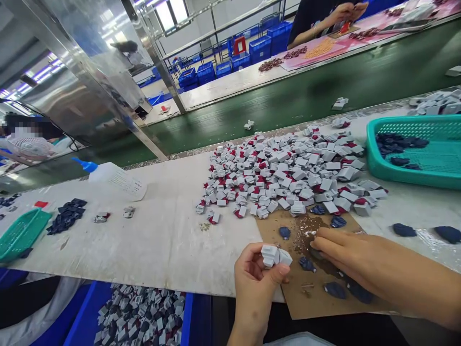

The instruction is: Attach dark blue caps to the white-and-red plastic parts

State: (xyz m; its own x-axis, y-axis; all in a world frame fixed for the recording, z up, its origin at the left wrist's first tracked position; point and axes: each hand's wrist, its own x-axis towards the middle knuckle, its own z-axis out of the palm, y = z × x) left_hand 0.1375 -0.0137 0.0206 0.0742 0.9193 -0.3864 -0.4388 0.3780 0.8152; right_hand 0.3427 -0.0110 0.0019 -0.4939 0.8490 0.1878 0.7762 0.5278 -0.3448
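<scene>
Near the table edge, the left hand grips a white part; the right hand lies flat, fingers pressed on brown cardboard.

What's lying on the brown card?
The card carries dark blue pieces and small brown bits. The right hand covers more; what lies beneath it cannot be seen.
</scene>
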